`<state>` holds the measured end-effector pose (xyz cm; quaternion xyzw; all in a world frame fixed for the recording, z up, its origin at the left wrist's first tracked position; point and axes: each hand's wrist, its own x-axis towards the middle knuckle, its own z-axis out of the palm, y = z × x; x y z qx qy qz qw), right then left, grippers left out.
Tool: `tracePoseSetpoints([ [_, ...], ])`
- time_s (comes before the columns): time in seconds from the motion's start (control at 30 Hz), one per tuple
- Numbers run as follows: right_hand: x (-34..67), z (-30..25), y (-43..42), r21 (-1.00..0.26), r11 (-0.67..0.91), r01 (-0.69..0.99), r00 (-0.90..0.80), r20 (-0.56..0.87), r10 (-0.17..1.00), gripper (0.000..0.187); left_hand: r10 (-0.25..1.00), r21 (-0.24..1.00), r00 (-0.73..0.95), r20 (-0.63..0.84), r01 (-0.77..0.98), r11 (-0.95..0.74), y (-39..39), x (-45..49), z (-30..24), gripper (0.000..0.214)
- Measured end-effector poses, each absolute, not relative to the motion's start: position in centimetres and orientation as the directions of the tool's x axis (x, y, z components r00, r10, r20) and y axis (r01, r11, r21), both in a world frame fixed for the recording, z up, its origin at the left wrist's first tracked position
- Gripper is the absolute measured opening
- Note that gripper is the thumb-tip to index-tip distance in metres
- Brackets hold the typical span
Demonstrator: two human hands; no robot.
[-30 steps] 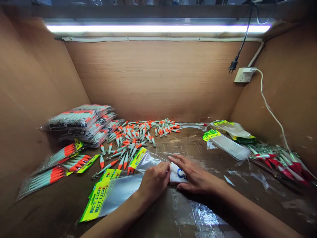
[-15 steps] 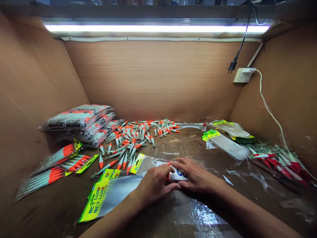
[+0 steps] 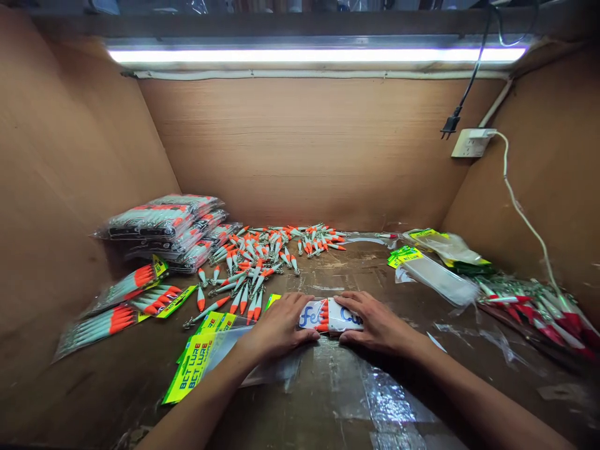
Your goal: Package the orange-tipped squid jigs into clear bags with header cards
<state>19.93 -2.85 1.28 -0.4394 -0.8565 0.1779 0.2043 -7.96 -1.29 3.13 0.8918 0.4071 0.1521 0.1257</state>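
Both my hands grip one small packet [image 3: 329, 315] of orange-tipped lures with a white card printed in blue letters. It lies flat on the brown table in front of me. My left hand [image 3: 280, 327] closes over its left end and my right hand [image 3: 374, 323] over its right end. Under my left wrist lie empty clear bags with yellow "BCT LURE" headers [image 3: 197, 362]. A heap of loose orange-and-pale-green lures [image 3: 262, 256] lies just beyond my hands.
Stacked filled lure packets [image 3: 164, 228] sit at the back left, with three more packets [image 3: 126, 297] nearer the left wall. At the right lie empty bags [image 3: 435, 272] and red-and-green lures [image 3: 539, 306]. Cardboard walls enclose the table; a socket [image 3: 471, 144] hangs at the right.
The packet has slid left out from under my right hand, and its orange lure tips and more blue lettering now show. My left hand has shifted left and settled on the packet's end.
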Motion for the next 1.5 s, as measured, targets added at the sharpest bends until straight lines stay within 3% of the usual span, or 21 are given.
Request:
tracePoseSetpoints([
  [0.2,20.1,0.7,-2.4,-0.517,0.564,0.645,-0.521,0.243,0.818,0.074,0.777,0.315,0.601,0.187,0.713,-0.627,-1.2,-7.9,2.6,0.077],
  [0.4,19.4,0.7,-2.6,-0.519,0.603,0.606,-0.532,0.299,0.792,0.070,0.751,0.384,0.633,0.187,0.656,-0.649,0.0,-6.9,1.4,0.099],
  [0.57,19.3,1.6,-2.9,-0.479,0.656,0.583,-0.534,0.383,0.754,0.074,0.685,0.476,0.711,0.160,0.552,-0.685,0.8,-5.5,2.2,0.090],
  [0.77,20.1,1.8,-2.8,-0.393,0.717,0.576,-0.530,0.488,0.693,0.091,0.658,0.476,0.723,0.209,0.513,-0.714,0.1,-4.3,4.4,0.078],
  [0.93,20.3,2.2,-2.9,-0.347,0.753,0.559,-0.530,0.549,0.647,0.105,0.604,0.447,0.784,0.144,0.493,-0.746,-0.1,-3.4,6.1,0.080],
  [1.2,21.4,3.7,-3.6,-0.286,0.792,0.539,-0.475,0.674,0.566,0.132,0.521,0.614,0.853,0.010,0.406,-0.676,0.1,-1.8,8.5,0.089],
  [1.37,21.3,4.3,-4.1,-0.265,0.820,0.508,-0.476,0.707,0.523,0.135,0.533,0.500,0.846,0.034,0.447,-0.742,-0.7,-1.1,9.5,0.090],
  [1.5,20.9,4.6,-4.7,-0.277,0.808,0.520,-0.452,0.713,0.536,0.132,0.591,0.321,0.801,0.097,0.537,-0.780,-1.6,0.0,9.0,0.069],
])
